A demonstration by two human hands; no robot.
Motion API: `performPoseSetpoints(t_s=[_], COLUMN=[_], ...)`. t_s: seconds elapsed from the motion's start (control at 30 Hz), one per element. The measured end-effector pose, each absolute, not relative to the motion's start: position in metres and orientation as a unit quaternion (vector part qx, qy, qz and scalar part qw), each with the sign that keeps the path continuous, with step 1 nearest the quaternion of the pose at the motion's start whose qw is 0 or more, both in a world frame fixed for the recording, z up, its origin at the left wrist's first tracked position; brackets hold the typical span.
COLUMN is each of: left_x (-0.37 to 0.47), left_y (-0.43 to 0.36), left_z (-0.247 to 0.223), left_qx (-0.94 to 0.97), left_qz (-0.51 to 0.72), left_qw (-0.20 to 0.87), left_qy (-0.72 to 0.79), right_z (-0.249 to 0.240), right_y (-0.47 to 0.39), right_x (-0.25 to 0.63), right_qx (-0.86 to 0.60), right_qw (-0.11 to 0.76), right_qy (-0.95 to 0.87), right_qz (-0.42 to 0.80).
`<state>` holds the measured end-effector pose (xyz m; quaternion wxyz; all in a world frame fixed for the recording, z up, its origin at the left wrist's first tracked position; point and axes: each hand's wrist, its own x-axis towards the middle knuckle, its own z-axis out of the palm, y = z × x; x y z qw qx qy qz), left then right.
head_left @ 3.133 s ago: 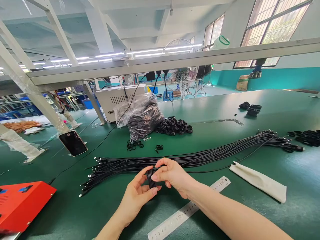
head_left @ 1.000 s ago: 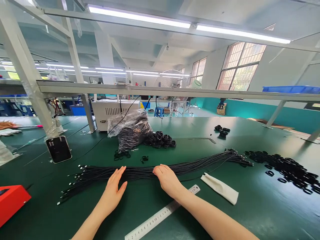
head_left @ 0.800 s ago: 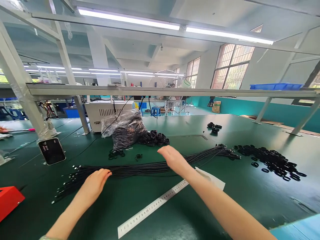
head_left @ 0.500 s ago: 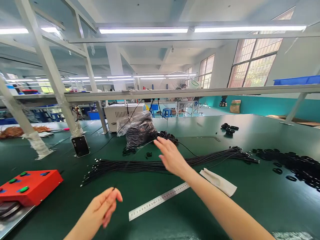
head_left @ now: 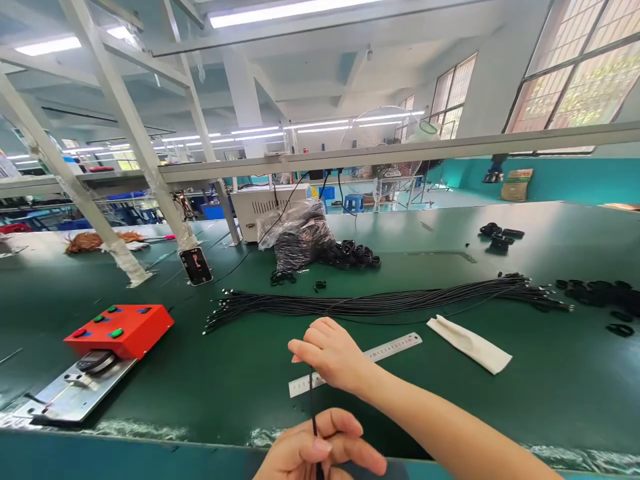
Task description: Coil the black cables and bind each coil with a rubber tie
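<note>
My right hand (head_left: 330,353) is closed on the upper part of a thin black cable (head_left: 312,397), above the steel ruler (head_left: 400,345). Lower down, at the bottom edge of the view, my left hand (head_left: 320,447) pinches the same cable between thumb and fingers, and its other fingers are loosely curled. The cable runs roughly upright between the two hands. Behind them a long bundle of black cables (head_left: 370,305) with metal tips lies across the green table. A folded white cloth (head_left: 470,343) lies right of the ruler.
A red box with green buttons (head_left: 120,330) and a gauge on a metal plate (head_left: 80,390) stand at left. A phone (head_left: 196,266) leans on a post. Behind the bundle are a plastic bag of black parts (head_left: 300,240) and black rings (head_left: 350,255); more rings (head_left: 600,293) lie right.
My right hand has come down and nearer from the bundle, now holding a cable. My left hand has moved right and down onto that cable. The view has turned left and down.
</note>
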<state>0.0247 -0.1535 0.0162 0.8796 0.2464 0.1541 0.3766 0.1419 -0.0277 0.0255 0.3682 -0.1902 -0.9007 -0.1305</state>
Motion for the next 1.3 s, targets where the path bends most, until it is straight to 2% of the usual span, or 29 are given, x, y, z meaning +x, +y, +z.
performPoseSetpoints(t_s=[0.13,0.23,0.3,0.43,0.57,0.67,0.77,0.97,1.03,1.13,1.3], left_x=[0.025,0.026,0.026,0.02,0.012,0.007,0.002,-0.006,-0.006,-0.007,-0.007], left_y=[-0.141,-0.129,-0.124,-0.122,-0.125,-0.125,-0.122,-0.114,-0.11,-0.103,-0.103], left_z=[0.017,0.019,0.018,0.02,0.029,0.037,0.045,0.057,0.055,0.043,0.021], left_qx=[0.255,0.224,0.194,0.175,0.242,0.302,0.34,0.379,0.368,0.328,0.275], left_qz=[0.362,0.365,0.369,0.368,0.341,0.348,0.429,0.559,0.601,0.642,0.613], left_qw=[0.888,0.887,0.884,0.881,0.891,0.878,0.83,0.72,0.682,0.65,0.682], left_qy=[0.126,0.173,0.211,0.242,0.178,0.128,0.102,0.16,0.197,0.239,0.29], right_z=[0.03,0.038,0.045,0.054,0.052,0.046,0.038,0.028,0.031,0.043,0.071], right_y=[-0.033,-0.032,-0.03,-0.027,-0.035,-0.052,-0.068,-0.075,-0.08,-0.092,-0.086], right_x=[0.14,0.139,0.138,0.134,0.132,0.137,0.148,0.167,0.169,0.17,0.174], right_qx=[-0.254,-0.296,-0.315,-0.328,-0.323,-0.281,-0.22,-0.271,-0.245,-0.238,-0.188], right_qw=[0.275,0.189,0.166,0.158,0.154,0.234,0.294,0.173,0.14,0.108,0.081], right_qy=[-0.92,-0.928,-0.925,-0.922,-0.928,-0.931,-0.928,-0.932,-0.947,-0.962,-0.979], right_qz=[-0.114,-0.124,-0.133,-0.134,-0.102,-0.006,0.059,0.167,0.155,0.076,0.002])
